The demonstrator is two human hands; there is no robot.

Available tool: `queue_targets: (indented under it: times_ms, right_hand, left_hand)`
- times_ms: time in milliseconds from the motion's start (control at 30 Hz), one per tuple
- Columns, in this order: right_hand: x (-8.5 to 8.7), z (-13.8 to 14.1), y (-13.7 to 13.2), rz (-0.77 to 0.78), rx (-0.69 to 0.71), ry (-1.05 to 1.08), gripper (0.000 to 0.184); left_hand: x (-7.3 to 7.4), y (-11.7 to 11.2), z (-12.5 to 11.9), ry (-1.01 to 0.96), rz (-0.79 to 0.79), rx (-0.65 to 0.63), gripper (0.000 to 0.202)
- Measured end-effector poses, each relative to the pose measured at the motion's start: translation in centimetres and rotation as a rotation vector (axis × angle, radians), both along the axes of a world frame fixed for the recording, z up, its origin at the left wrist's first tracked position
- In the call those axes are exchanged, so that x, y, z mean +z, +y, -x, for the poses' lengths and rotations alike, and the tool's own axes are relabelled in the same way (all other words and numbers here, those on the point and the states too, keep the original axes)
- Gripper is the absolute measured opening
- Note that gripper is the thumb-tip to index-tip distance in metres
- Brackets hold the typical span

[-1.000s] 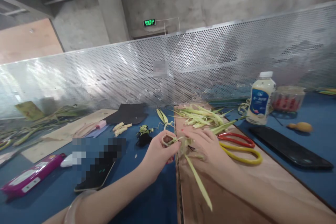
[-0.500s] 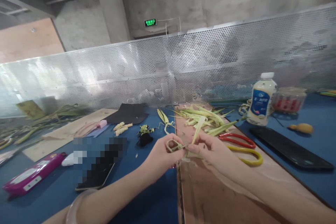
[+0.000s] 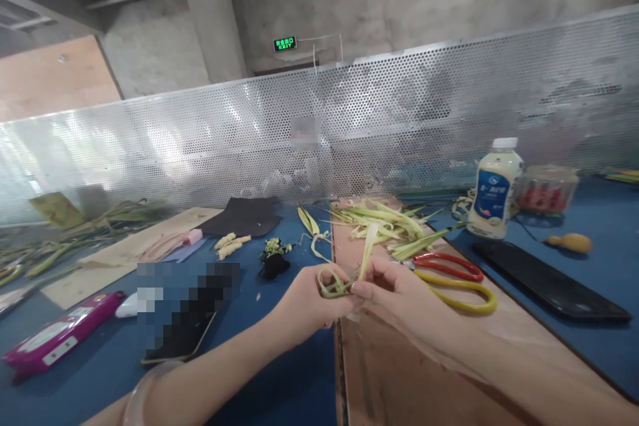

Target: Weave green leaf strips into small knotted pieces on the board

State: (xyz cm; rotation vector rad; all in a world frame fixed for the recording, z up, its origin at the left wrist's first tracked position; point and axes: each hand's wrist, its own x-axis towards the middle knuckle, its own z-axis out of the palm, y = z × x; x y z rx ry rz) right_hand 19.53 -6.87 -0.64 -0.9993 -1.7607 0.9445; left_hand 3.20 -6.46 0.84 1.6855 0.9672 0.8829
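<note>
Between my two hands is a small piece woven from pale green leaf strips, with open loops on its left side. My left hand is closed around those loops, thumb below and fingers behind. My right hand pinches the right end of the weave between thumb and forefinger. One long loose strip stands up from there, past my right fingers. Scissors with one red and one yellow handle lie just right of my right hand. Behind my hands is a heap of cut leaf strips.
A milk bottle, a clear jar and a black phone stand or lie to the right. Leftward are another phone, a purple packet, black paper and ginger-like pieces. A perforated metal screen closes the back.
The woven piece has turned and sunk slightly, showing more of its crossed strips. My right fingers have shifted their pinch a little lower. The view has moved very slightly.
</note>
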Motion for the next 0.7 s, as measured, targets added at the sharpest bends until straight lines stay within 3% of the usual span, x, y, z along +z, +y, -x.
queue_targets:
  times_ms: [300,500,700]
  right_hand:
    - [1.6,-1.2,0.8,0.016,0.034,0.073,0.015]
    - [1.8,-3.2,1.6,0.164,0.198,0.188,0.004]
    - [1.9,-3.7,1.5,0.228,0.358,0.257,0.028]
  left_hand:
    - [-0.4,0.8,0.4,-0.196,0.097,-0.024,0.022]
    - [-0.8,1.3,0.6,-0.205,0.131,-0.007,0.022]
    - [-0.9,1.4,0.5,-0.157,0.096,0.034,0.023]
